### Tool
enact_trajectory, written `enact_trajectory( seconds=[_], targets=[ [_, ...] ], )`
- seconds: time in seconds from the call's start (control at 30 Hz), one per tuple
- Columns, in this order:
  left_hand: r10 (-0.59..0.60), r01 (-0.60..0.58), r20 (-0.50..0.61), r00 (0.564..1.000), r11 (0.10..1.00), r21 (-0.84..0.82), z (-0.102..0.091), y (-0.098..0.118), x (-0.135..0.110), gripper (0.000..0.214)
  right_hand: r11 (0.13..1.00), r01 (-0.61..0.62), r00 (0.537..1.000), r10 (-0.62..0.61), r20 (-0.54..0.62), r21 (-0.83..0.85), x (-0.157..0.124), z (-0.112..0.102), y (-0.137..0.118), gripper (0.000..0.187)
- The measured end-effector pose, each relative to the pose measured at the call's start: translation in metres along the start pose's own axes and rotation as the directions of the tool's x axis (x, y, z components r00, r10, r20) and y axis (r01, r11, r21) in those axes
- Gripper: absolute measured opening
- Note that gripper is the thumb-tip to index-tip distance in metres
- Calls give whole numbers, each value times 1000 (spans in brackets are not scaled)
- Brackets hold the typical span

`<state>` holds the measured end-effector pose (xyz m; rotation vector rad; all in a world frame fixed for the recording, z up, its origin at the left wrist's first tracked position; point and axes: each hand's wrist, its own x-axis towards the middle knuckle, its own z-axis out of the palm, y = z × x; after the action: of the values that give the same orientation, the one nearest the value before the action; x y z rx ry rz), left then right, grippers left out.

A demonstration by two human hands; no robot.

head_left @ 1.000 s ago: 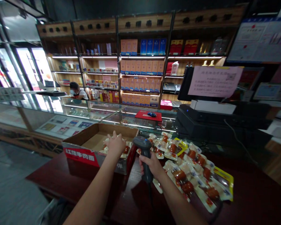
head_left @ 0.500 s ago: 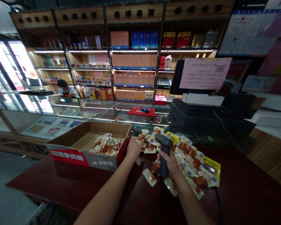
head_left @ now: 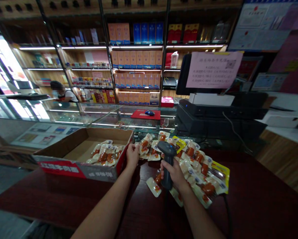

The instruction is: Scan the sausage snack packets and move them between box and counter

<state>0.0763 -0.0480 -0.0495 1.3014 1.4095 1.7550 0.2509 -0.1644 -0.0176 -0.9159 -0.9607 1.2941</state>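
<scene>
Taking twelve o'clock as straight away from me, my right hand (head_left: 173, 171) is gripping the dark barcode scanner (head_left: 167, 152). Its fingers are wrapping around the handle, and the scanner head is leaning toward eleven o'clock. My left hand (head_left: 132, 155) is reaching at nine to ten o'clock from the right one, just beside the right wall of the cardboard box (head_left: 64, 167). Its fingers are curling inward, and their tips are meeting the left edge of the near packet (head_left: 145, 143), which is lying at about two o'clock from them; I cannot tell whether they are pinching it.

The box is standing at nine o'clock from my left hand, and the boxed packets (head_left: 105, 154) are lying together in its right part. A lone packet (head_left: 154, 187) is lying flat on the worktop (head_left: 146, 212), at eight o'clock from my right hand, close to the scanner handle. The large pile of packets (head_left: 200, 157) is spreading from twelve round to four o'clock of this hand, partly behind it. In this pile a yellow-edged bag (head_left: 221, 174) is lying at three o'clock, well apart from my fingers. Farther, at one o'clock from my left hand, a mouse (head_left: 149, 113) is resting on a red pad (head_left: 136, 114).
</scene>
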Motion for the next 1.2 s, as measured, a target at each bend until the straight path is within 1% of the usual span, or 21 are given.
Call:
enact_trajectory(
  seconds=[0.07,0.2,0.27,0.33,0.43,0.5,0.63,0.83,0.97,1.07,1.2],
  targets=[
    [-40,37,-29,999,992,-117,0,-1,-2,15,1000,-4,1000,4,0,-6,0,0,0,45],
    [-101,87,-66,993,979,-187,1,-1,-10,20,1000,2,1000,-1,16,-22,0,-1,1,41],
    [-125,101,-80,989,962,-253,4,0,-14,22,1000,-2,1000,3,21,-25,0,-2,2,40],
    [-158,120,-81,984,928,-353,6,3,-15,24,1000,-7,1000,8,20,-27,0,-2,2,40],
    [-218,164,-51,975,850,-501,9,8,-17,24,1000,-9,1000,10,20,-24,-1,-2,1,41],
    [-250,193,-28,968,812,-551,9,11,-19,26,1000,-12,1000,13,26,-16,-2,-1,-1,41],
    [-266,203,-30,964,799,-566,8,15,-21,28,1000,-16,999,17,28,-21,-4,-1,-3,41],
    [-292,209,-38,956,762,-613,9,16,-21,28,999,-11,1000,11,-3,-33,-3,-3,-3,43],
    [-282,193,-47,958,758,-623,9,16,-22,23,1000,4,1000,-4,12,-15,-1,-4,0,38],
    [-274,187,-45,961,757,-626,9,16,-22,24,1000,10,1000,-10,28,-7,-1,-5,2,36],
    [-282,200,-44,958,770,-606,8,15,-22,26,1000,2,1000,-2,13,-19,-1,-5,1,37]
  ],
)
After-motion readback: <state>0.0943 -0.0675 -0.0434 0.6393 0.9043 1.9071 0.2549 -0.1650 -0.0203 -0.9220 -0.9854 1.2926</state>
